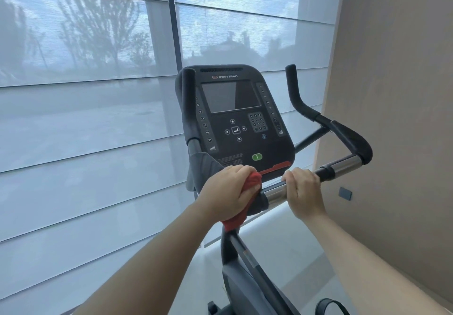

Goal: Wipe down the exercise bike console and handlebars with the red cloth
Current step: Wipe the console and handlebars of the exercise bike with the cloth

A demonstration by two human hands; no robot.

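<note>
Left hand (pixel 226 191) is gripping red cloth (pixel 250 182) at the handlebar (pixel 343 165) centre, right hand (pixel 304 187) clutching the bar; cloth risks brushing console (pixel 235 113) buttons.

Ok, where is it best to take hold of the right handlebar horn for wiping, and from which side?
Grip the horn at its upright black tip, from the near side: it stands free and round, so the red cloth in the left hand can wrap it.

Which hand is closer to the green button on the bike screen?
Left. The left hand, gripping the red cloth, sits just below and left of the green button; the right hand grips the handlebar farther off to the lower right.
</note>
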